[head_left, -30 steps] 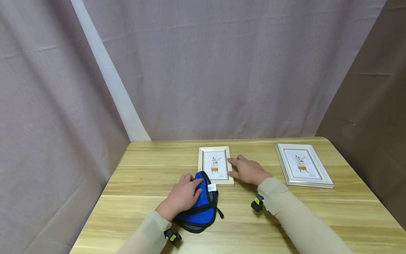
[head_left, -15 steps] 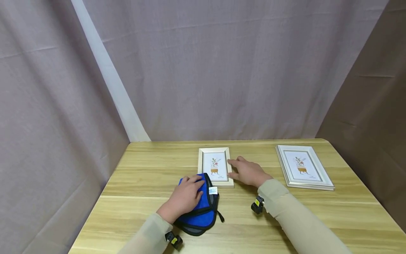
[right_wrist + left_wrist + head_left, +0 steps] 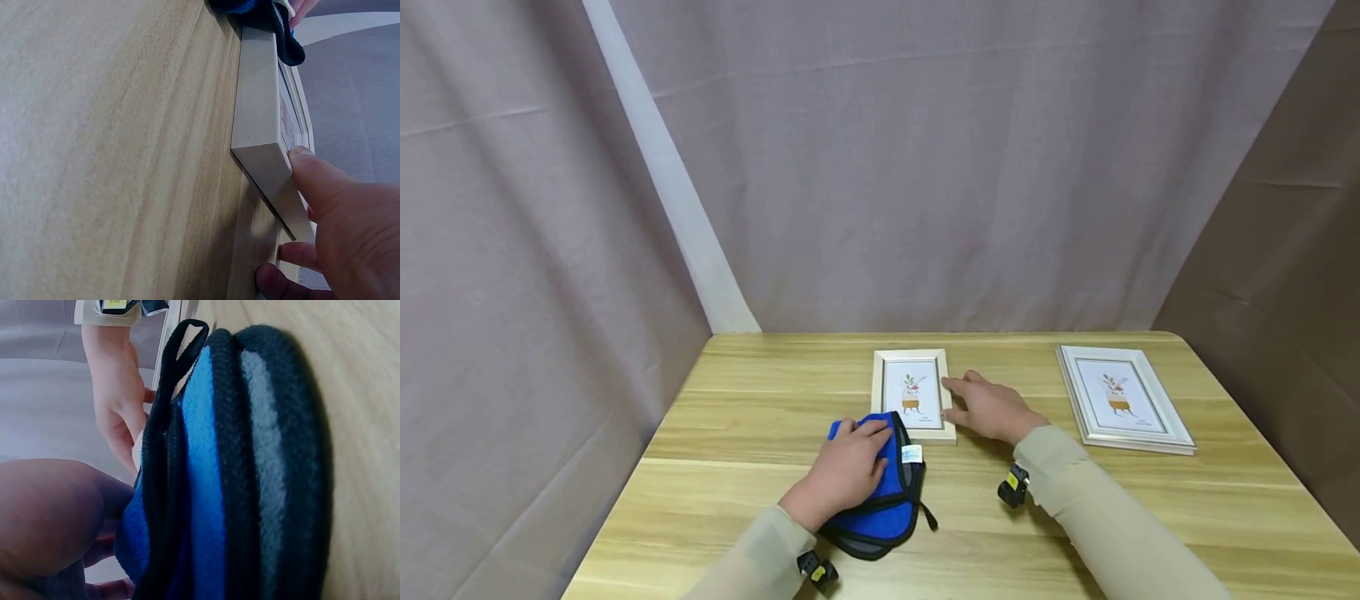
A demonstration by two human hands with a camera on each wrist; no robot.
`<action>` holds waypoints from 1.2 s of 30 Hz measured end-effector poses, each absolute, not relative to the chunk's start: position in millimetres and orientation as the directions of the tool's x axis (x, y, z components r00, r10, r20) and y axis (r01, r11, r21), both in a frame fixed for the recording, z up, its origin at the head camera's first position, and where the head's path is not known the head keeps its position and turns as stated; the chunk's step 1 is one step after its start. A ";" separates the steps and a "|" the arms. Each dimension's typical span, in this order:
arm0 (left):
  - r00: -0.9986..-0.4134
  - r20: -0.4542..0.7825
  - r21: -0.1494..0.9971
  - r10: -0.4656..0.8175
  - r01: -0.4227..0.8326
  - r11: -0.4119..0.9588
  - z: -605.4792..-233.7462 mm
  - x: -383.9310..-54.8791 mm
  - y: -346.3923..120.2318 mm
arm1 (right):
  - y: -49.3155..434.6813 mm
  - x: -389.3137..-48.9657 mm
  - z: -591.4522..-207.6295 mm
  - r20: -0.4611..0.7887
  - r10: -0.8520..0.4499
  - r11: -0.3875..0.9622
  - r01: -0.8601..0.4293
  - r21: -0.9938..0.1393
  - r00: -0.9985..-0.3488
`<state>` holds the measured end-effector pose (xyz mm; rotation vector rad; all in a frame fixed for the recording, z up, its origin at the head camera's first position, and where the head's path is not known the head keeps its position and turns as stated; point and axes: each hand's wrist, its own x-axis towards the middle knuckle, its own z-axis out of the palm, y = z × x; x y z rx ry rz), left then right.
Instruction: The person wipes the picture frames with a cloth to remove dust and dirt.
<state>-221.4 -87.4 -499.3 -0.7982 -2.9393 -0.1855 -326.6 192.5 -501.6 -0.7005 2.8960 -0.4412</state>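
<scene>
A folded blue and grey cleaning cloth (image 3: pixel 887 521) with black edging, a loop and a white tag overlaps the lower left part of a cream picture frame (image 3: pixel 950 400). My left hand (image 3: pixel 850 467) lies on top of the cloth, fingers spread over it. In the left wrist view, the cloth's layered edge (image 3: pixel 206 469) stands close beside the thumb. My right hand (image 3: pixel 992 408) touches the frame's right border with thumb and index finger apart. The right wrist view shows the thumb (image 3: pixel 312 175) on the frame's border and other fingers (image 3: pixel 278 281) low by the table.
A white picture frame (image 3: pixel 1127 400), seemingly stacked on another, lies at the right of the wooden table (image 3: pixel 760 400). Grey curtains (image 3: pixel 880 183) hang behind and to the left, with a brown one (image 3: pixel 1285 275) at the right. A small black camera sits on each wrist.
My left hand's fingers have spread out over the cloth, and hand and cloth have shifted slightly right. The right hand keeps its place at the frame's border. The head view has moved a little.
</scene>
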 end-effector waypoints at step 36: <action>-0.857 0.138 0.072 0.497 0.509 0.858 -500.2 -206.4 -77.5 | 190.2 -326.3 -504.1 -0.040 -0.469 0.849 -0.438 -0.297 -0.882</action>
